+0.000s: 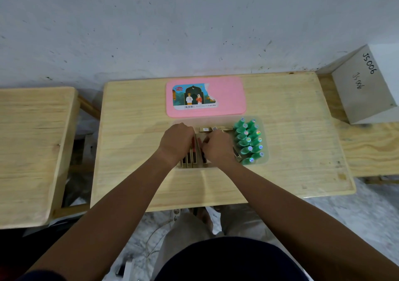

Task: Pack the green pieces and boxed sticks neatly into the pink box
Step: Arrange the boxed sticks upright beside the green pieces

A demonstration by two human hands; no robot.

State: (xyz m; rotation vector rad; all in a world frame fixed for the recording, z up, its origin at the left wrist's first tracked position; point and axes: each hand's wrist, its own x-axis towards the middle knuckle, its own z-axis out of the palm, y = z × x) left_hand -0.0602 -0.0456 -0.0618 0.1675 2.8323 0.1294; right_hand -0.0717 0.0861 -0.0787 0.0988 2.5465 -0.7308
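1. Fingers (187, 128) on the left hand (177, 140) are curled down over the boxed sticks (189, 159). The tips are hidden, so I honestly can't tell if they're gripping or just resting there. The right hand (219, 149) has its fingers bent in too, and it looks like they're pinching one stick in the gap between the two hands.
2. The sticks stand in a row in the left part of a see-through box (265, 129), with a crosswise stick (206, 129) lying along the far wall.
3. Green pieces (248, 140) sit in two tidy rows filling the right end of that same box, just beside the right hand.
4. The pink lid (228, 99) lies flat just behind the box, picture label up.
5. It's all on a pale wooden bench (291, 146). A grey carton (364, 90) marked JS006 sits off to the right.
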